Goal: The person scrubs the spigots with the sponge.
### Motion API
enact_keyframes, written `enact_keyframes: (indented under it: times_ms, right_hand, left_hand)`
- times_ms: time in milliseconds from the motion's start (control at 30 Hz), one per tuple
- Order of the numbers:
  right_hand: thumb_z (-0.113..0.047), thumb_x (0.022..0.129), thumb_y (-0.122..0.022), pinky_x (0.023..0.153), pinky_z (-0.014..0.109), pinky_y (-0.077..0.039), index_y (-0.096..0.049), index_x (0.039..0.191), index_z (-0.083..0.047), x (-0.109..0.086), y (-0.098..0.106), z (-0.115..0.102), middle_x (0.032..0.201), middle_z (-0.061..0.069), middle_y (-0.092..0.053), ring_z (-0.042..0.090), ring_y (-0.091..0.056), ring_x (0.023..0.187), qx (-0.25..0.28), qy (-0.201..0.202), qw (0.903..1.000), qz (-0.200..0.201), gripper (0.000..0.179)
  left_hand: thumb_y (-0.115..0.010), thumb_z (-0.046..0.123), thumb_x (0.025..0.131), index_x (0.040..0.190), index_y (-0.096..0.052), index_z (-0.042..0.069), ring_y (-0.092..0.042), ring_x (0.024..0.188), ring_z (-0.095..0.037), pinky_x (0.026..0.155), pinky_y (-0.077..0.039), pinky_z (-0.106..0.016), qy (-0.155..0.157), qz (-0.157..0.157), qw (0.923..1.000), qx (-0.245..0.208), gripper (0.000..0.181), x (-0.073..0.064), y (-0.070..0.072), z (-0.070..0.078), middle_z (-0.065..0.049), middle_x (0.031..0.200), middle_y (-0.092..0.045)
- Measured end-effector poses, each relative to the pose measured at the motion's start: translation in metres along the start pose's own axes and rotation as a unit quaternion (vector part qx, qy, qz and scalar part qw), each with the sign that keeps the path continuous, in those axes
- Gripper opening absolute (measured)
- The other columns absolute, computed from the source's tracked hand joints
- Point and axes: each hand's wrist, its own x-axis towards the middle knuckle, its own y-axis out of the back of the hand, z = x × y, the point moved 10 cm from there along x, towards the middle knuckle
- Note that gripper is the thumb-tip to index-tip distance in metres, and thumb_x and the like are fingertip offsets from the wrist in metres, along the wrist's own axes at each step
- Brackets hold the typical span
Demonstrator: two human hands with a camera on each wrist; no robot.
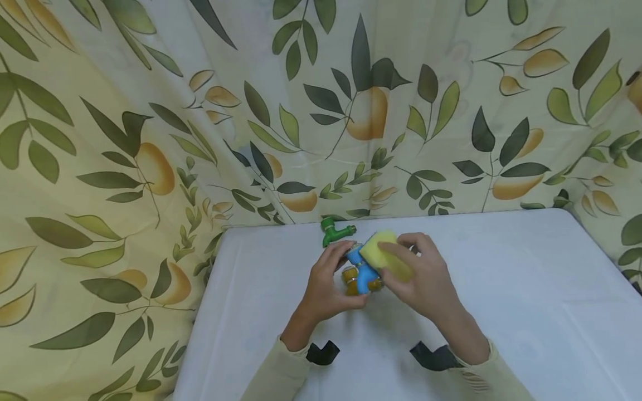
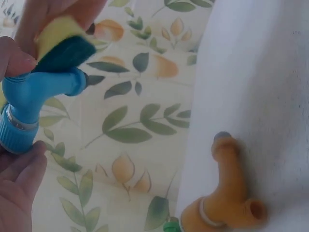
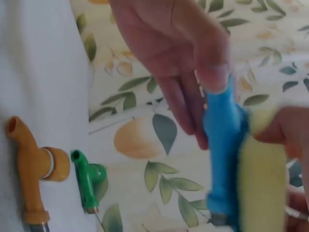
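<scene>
While the right hand [image 1: 426, 284] pushes a yellow sponge [image 1: 385, 253] against the blue tap [image 1: 368, 278], I'd worry about a slip: the left hand [image 1: 321, 284] has it pinched between thumb and fingers, and too strong a sideways push could roll that rounded body loose. It's held up above the tabletop [image 1: 506, 273], so a lost grip would probably drop it onto or near the orange tap [image 3: 31, 174] standing below; the green tap [image 1: 333, 233] sits farther back. The right fingers are curled round the sponge, whose dark green scouring layer [image 2: 66, 53] faces the blue surface; bearing down harder might make the sponge skid off. As for the blue tap, it looks smooth and plain, with a ribbed collar, a pale ring above that, a bent body and a grey tip beyond a flange. I can't tell whether it's wet.
</scene>
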Motion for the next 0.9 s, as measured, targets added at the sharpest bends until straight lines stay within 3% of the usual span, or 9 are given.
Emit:
enact_keyframes:
  times_ms: [67, 200, 400, 500, 600, 800, 900]
  right_hand:
    - [-0.021, 0.077, -0.079, 0.073, 0.043, -0.057, -0.075, 0.118, -0.015, 0.001, -0.001, 0.0, 0.114, 0.013, -0.061, 0.024, -0.055, 0.101, 0.004, -0.011, 0.9999, -0.004, 0.042]
    - [-0.023, 0.076, -0.08, 0.077, 0.038, -0.057, -0.076, 0.117, -0.018, -0.003, -0.003, -0.008, 0.116, 0.011, -0.062, 0.023, -0.057, 0.103, 0.017, 0.022, 0.9989, -0.039, 0.042]
    - [-0.019, 0.076, -0.081, 0.068, 0.037, -0.054, -0.077, 0.115, -0.014, -0.002, 0.012, 0.016, 0.111, 0.014, -0.062, 0.023, -0.056, 0.095, -0.014, -0.054, 0.9978, 0.035, 0.04]
    - [-0.022, 0.08, -0.08, 0.076, 0.03, -0.054, -0.076, 0.12, -0.015, -0.002, 0.004, 0.004, 0.116, 0.014, -0.062, 0.024, -0.057, 0.099, 0.013, -0.021, 0.9996, 0.015, 0.04]
    - [-0.023, 0.078, -0.08, 0.081, 0.023, -0.049, -0.077, 0.116, -0.017, -0.005, 0.0, -0.005, 0.114, 0.011, -0.062, 0.022, -0.056, 0.1, 0.034, 0.02, 0.9992, -0.01, 0.038]
    - [-0.02, 0.078, -0.08, 0.074, 0.022, -0.049, -0.076, 0.117, -0.017, -0.003, 0.0, 0.009, 0.114, 0.01, -0.061, 0.02, -0.053, 0.1, 0.008, -0.032, 0.9994, 0.006, 0.04]
    - [-0.02, 0.075, -0.083, 0.073, 0.027, -0.054, -0.076, 0.117, -0.018, -0.004, -0.007, -0.001, 0.115, 0.01, -0.061, 0.019, -0.055, 0.099, 0.029, 0.003, 0.9993, -0.023, 0.042]
  left_hand:
    - [-0.091, 0.013, 0.068, 0.148, -0.045, 0.006, -0.058, 0.13, -0.022, 0.106, -0.052, -0.03, -0.004, 0.0, 1.0, -0.002, 0.093, 0.0, 0.0, 0.002, -0.011, 0.145, -0.05]
    - [-0.091, 0.012, 0.067, 0.148, -0.045, 0.006, -0.058, 0.13, -0.021, 0.106, -0.052, -0.03, -0.001, 0.01, 0.9999, -0.012, 0.093, 0.0, 0.004, 0.002, -0.011, 0.145, -0.05]
    - [-0.093, 0.009, 0.065, 0.15, -0.044, 0.008, -0.059, 0.129, -0.023, 0.106, -0.052, -0.033, 0.008, 0.02, 0.9989, -0.041, 0.098, 0.002, 0.012, 0.003, -0.011, 0.146, -0.049]
    - [-0.091, 0.008, 0.066, 0.15, -0.044, 0.008, -0.058, 0.131, -0.023, 0.107, -0.051, -0.033, 0.004, 0.017, 0.9987, -0.047, 0.096, 0.003, 0.011, 0.003, -0.012, 0.147, -0.048]
    - [-0.091, 0.007, 0.066, 0.149, -0.045, 0.007, -0.058, 0.131, -0.023, 0.107, -0.051, -0.033, 0.004, 0.017, 0.9989, -0.043, 0.095, 0.002, 0.01, 0.002, -0.013, 0.146, -0.049]
    - [-0.091, 0.01, 0.068, 0.149, -0.045, 0.008, -0.058, 0.13, -0.021, 0.107, -0.051, -0.031, 0.008, 0.009, 0.9996, -0.027, 0.094, 0.001, 0.004, -0.001, -0.01, 0.146, -0.05]
    - [-0.09, 0.012, 0.069, 0.149, -0.045, 0.007, -0.058, 0.131, -0.021, 0.106, -0.052, -0.032, 0.007, -0.007, 0.9997, -0.02, 0.091, -0.001, -0.002, -0.002, -0.011, 0.145, -0.05]
